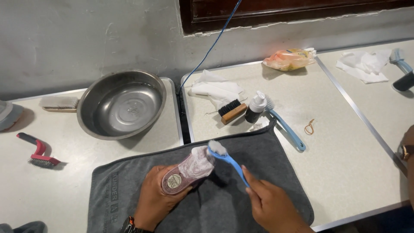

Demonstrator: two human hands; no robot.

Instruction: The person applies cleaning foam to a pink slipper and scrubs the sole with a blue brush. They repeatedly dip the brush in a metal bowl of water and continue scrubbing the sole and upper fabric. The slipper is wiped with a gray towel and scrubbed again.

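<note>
My left hand (pixel 154 199) grips a maroon shoe (pixel 186 170) by its heel end, sole side up, with white foam over its front part. My right hand (pixel 271 203) holds a blue-handled brush (pixel 227 159). The brush's foamy white bristle head rests on the shoe's front end. Both hands work above a dark grey towel (pixel 258 149) spread on the table.
A steel basin (pixel 121 103) sits at the back left, with a wooden brush (pixel 59 103) and a red wire brush (pixel 39 154) nearby. Behind the towel lie a white cloth (pixel 215 89), a black-bristled brush (pixel 232 111), a small bottle (pixel 255 107) and another blue brush (pixel 286 127). Another person's arm (pixel 407 149) shows at the right edge.
</note>
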